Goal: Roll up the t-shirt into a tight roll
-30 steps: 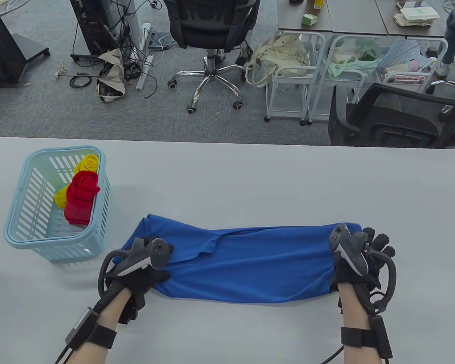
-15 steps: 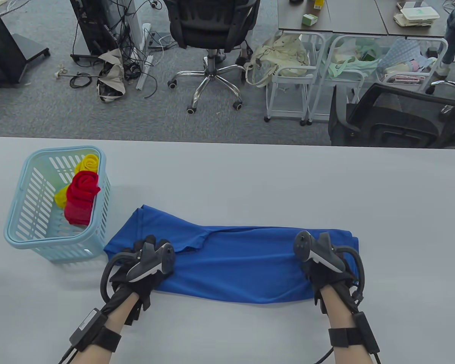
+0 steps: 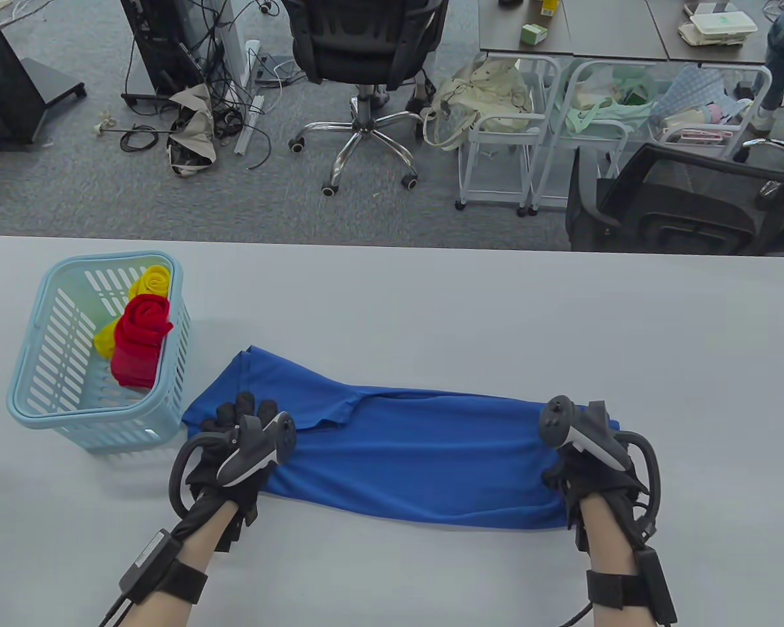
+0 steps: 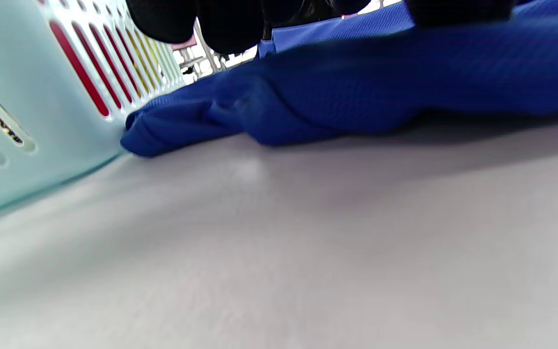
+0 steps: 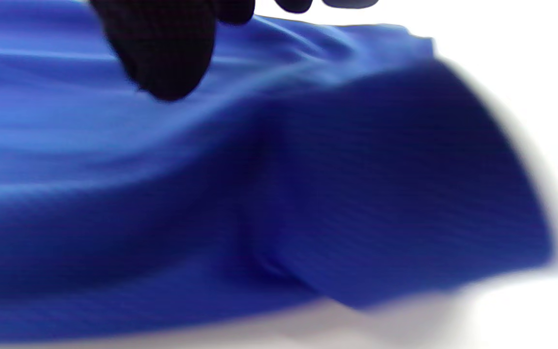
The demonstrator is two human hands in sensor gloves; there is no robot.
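Blue t-shirt (image 3: 418,450) is lying folded into a long band across the near part of the surface (image 3: 496,313), running left to right. My left hand (image 3: 235,457) is resting on the shirt's left end, fingers (image 3: 238,411) lying spread over the cloth; the left wrist view shows the fingertips (image 4: 230,24) on top of the fabric (image 4: 356,82), not curled round it. Whether that grip has actually pinched anything, I can't tell. My right hand (image 3: 594,470) is sitting at the shirt's right end, over the near corner; in the right wrist view one fingertip (image 5: 162,53) is pressing down on the cloth (image 5: 308,194), the rest cut off by the frame, so the grip state is unclear there too. The shirt's left edge is lying just beside the light blue basket (image 3: 32,392), touching its wall in the left wrist view (image 4: 27,97). In the basket: a red roll (image 3: 137,339) and a yellow roll (image 3: 150,281).
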